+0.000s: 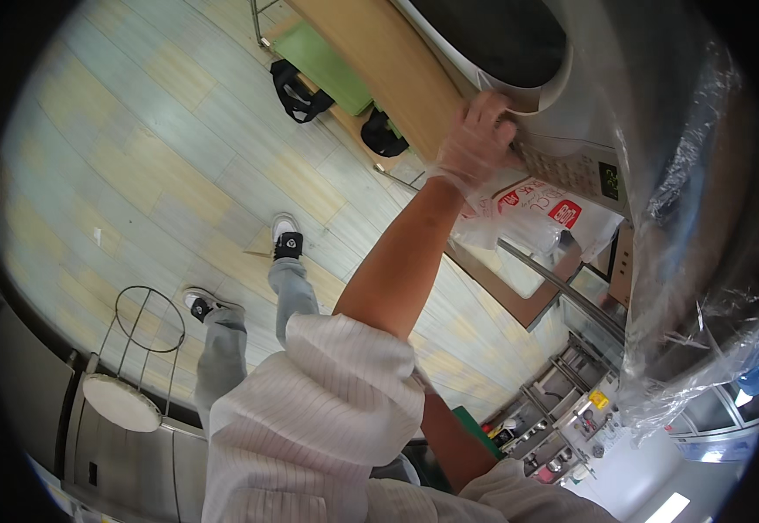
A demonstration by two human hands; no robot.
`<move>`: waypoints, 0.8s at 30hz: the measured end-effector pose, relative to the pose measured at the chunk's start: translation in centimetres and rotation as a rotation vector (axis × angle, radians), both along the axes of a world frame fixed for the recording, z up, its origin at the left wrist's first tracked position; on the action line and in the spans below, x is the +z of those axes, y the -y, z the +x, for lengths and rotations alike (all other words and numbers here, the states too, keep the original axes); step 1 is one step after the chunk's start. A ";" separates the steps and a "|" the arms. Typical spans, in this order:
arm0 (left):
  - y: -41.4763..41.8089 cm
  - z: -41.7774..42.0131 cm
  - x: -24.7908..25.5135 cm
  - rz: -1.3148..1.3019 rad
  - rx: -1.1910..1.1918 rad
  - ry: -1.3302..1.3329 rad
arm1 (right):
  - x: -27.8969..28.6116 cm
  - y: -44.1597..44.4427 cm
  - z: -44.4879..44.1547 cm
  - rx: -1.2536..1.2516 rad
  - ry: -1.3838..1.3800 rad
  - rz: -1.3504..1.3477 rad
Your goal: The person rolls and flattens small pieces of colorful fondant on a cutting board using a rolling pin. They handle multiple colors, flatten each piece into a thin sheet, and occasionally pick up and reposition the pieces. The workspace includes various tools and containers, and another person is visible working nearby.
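Observation:
My left hand [481, 137], in a thin clear plastic glove, is at the lower edge of a microwave oven [582, 131], beside its keypad and below its dark door window. Its fingers are bent; whether they grip the edge cannot be told. The oven's small display is lit. Next to my wrist lies a white and clear plastic bag [543, 209] with red print. Of my right arm only the forearm shows, and the hand is hidden behind my left sleeve. Clear plastic sheeting [686, 261] hangs along the right side of the view.
A wooden shelf unit [379, 59] holds a green bag [327, 65] with black straps. A wire-framed stool [121, 402] with a pale round seat is at the lower left, by metal cabinets [124, 464]. Racks with utensils [549, 425] are at the lower right.

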State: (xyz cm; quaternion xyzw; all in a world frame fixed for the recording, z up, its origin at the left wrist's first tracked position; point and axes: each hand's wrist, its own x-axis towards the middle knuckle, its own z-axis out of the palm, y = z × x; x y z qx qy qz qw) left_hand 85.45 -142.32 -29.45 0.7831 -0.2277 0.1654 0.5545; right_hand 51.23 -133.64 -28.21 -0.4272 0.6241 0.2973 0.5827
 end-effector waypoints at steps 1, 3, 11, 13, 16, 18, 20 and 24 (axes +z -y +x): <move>0.3 0.0 -0.1 -0.012 0.012 -0.006 | 0.4 0.7 0.6 -0.012 -0.014 -0.050; 0.4 0.0 -0.7 0.017 0.018 0.024 | 1.0 1.8 1.7 -0.027 -0.039 -0.149; -3.4 -0.3 0.7 -0.056 -0.144 -0.089 | 1.7 -2.4 6.6 0.042 0.169 -0.185; -7.7 -1.3 0.4 -0.173 -0.248 -0.165 | -2.9 -2.7 4.3 0.034 0.228 -0.038; -20.0 -6.4 -5.4 0.069 -0.253 -0.309 | -8.1 -5.5 3.6 1.008 0.389 -0.382; -32.6 -11.0 -11.8 0.370 -0.321 -0.524 | -8.8 -8.1 5.5 1.307 0.442 -0.431; -48.4 -19.1 -18.8 0.712 -0.255 -0.672 | -9.0 -10.7 8.5 1.582 0.511 -0.451; -77.6 -36.3 -20.0 1.294 -0.320 -1.135 | -13.4 -17.4 16.1 2.180 0.771 -0.425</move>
